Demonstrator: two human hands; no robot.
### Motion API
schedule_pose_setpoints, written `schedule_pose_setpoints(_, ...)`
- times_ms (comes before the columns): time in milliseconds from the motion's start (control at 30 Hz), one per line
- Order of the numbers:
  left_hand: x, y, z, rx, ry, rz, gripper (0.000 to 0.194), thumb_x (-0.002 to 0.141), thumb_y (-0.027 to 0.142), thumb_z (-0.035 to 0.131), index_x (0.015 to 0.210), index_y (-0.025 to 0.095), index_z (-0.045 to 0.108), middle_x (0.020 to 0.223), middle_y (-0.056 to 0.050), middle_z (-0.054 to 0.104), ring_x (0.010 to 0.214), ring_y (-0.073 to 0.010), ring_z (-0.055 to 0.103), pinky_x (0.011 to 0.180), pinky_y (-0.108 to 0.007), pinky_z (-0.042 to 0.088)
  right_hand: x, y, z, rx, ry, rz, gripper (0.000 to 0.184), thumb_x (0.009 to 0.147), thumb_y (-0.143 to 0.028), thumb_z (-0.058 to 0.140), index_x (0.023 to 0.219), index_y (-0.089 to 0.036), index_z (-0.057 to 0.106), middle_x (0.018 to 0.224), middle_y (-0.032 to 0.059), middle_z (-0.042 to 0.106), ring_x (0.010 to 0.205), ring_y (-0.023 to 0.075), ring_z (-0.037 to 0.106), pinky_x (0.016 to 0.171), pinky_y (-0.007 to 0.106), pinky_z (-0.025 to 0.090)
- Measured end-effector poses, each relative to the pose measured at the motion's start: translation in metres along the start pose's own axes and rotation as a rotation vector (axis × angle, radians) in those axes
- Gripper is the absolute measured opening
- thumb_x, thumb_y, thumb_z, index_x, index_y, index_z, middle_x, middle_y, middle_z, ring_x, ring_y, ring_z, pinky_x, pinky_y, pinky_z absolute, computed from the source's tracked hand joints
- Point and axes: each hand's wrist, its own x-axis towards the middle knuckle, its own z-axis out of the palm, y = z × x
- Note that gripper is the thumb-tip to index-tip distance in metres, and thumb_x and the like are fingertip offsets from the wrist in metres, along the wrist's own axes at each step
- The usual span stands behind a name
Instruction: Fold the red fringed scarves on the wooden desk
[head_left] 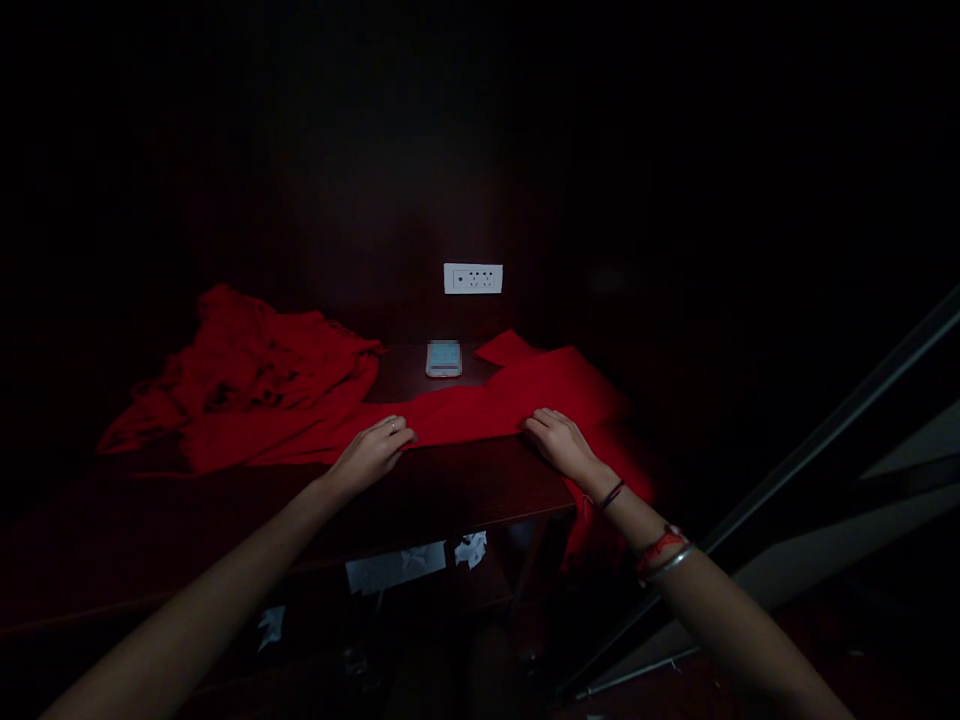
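Observation:
A red scarf point(465, 412) lies stretched in a long strip across a dark wooden table point(450, 490). Near the strip's front edge, my left hand point(375, 443) has its fingers closed on the cloth; a ring shows on one finger. My right hand point(561, 440) grips the same edge farther right, its fingertips bent over the fabric. Beyond that hand the red cloth widens and hangs down over the table's right end. At the left, a crumpled heap of red fringed cloth point(262, 350) adjoins the strip; I cannot tell if both are one piece.
Behind the strip lies a phone point(444, 358) with a lit, blurred screen. A white socket panel point(473, 279) is on the dark wall. White papers point(397, 567) show below the tabletop. A slanted long edge point(825, 420) crosses the right side. Much of the surroundings is dark.

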Motion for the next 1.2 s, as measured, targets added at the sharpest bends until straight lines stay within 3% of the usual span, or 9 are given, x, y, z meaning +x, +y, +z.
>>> schedule_pose_setpoints(233, -0.001, 0.003, 0.002, -0.204, 0.014, 0.014, 0.022, 0.071, 0.003, 0.038, 0.081, 0.017, 0.052, 0.078, -0.002, 0.049, 0.078, -0.0136, 0.045, 0.070, -0.022, 0.038, 0.001, -0.001, -0.003, 0.033, -0.013, -0.025, 0.029, 0.082, -0.019, 0.038, 0.107, -0.021, 0.050, 0.081, 0.0059, 0.049, 0.074, 0.0158, 0.041, 0.067, 0.026, 0.030)
schedule_pose_setpoints(400, 0.004, 0.009, -0.003, -0.180, -0.024, 0.041, 0.009, 0.079, 0.020, 0.041, 0.081, 0.018, 0.050, 0.084, -0.003, 0.050, 0.080, -0.0147, 0.046, 0.073, -0.026, 0.036, 0.003, -0.001, -0.001, 0.051, -0.008, -0.096, 0.025, 0.083, -0.021, 0.036, 0.102, -0.021, 0.053, 0.086, 0.0052, 0.052, 0.077, 0.0153, 0.042, 0.069, 0.027, 0.029)
schedule_pose_setpoints(667, 0.003, 0.006, 0.001, -0.431, 0.051, -0.022, 0.010, 0.075, 0.009, 0.042, 0.072, 0.017, 0.048, 0.069, 0.001, 0.048, 0.067, -0.0100, 0.046, 0.064, -0.020, 0.036, 0.002, 0.001, 0.001, 0.078, -0.015, -0.114, 0.022, 0.084, -0.021, 0.035, 0.085, -0.017, 0.056, 0.076, 0.0043, 0.054, 0.071, 0.0142, 0.042, 0.067, 0.026, 0.028)
schedule_pose_setpoints(767, 0.004, 0.007, 0.002, -0.439, 0.064, -0.037, 0.016, 0.071, 0.004, 0.041, 0.074, 0.017, 0.051, 0.064, 0.002, 0.044, 0.063, -0.0097, 0.044, 0.060, -0.020, 0.035, 0.003, 0.001, 0.001, 0.080, -0.025, -0.107, 0.022, 0.084, -0.021, 0.034, 0.082, -0.017, 0.056, 0.075, 0.0044, 0.054, 0.070, 0.0140, 0.042, 0.066, 0.026, 0.028)
schedule_pose_setpoints(867, 0.006, 0.010, 0.001, -0.468, 0.055, -0.057, 0.017, 0.072, 0.008, 0.042, 0.080, 0.017, 0.053, 0.072, 0.000, 0.046, 0.064, -0.0100, 0.044, 0.059, -0.020, 0.036, 0.004, 0.000, 0.002, 0.067, -0.037, -0.108, 0.022, 0.083, -0.021, 0.035, 0.081, -0.017, 0.056, 0.075, 0.0043, 0.054, 0.070, 0.0141, 0.042, 0.066, 0.026, 0.028)
schedule_pose_setpoints(1100, 0.001, 0.010, -0.008, -0.352, -0.111, 0.049, 0.018, 0.079, 0.030, 0.042, 0.086, 0.020, 0.055, 0.083, -0.001, 0.052, 0.079, -0.0133, 0.048, 0.075, -0.026, 0.035, 0.004, 0.000, 0.003, 0.091, -0.072, -0.120, 0.022, 0.082, -0.019, 0.036, 0.086, -0.018, 0.058, 0.081, 0.0051, 0.055, 0.074, 0.0147, 0.044, 0.068, 0.027, 0.029)
schedule_pose_setpoints(1200, 0.005, 0.009, -0.015, -0.330, -0.085, 0.047, 0.021, 0.081, 0.031, 0.037, 0.083, 0.020, 0.055, 0.089, -0.002, 0.052, 0.086, -0.0141, 0.047, 0.079, -0.028, 0.034, 0.003, -0.001, 0.002, 0.136, -0.074, -0.109, 0.022, 0.081, -0.018, 0.037, 0.088, -0.018, 0.058, 0.084, 0.0055, 0.055, 0.077, 0.0151, 0.045, 0.072, 0.028, 0.031)
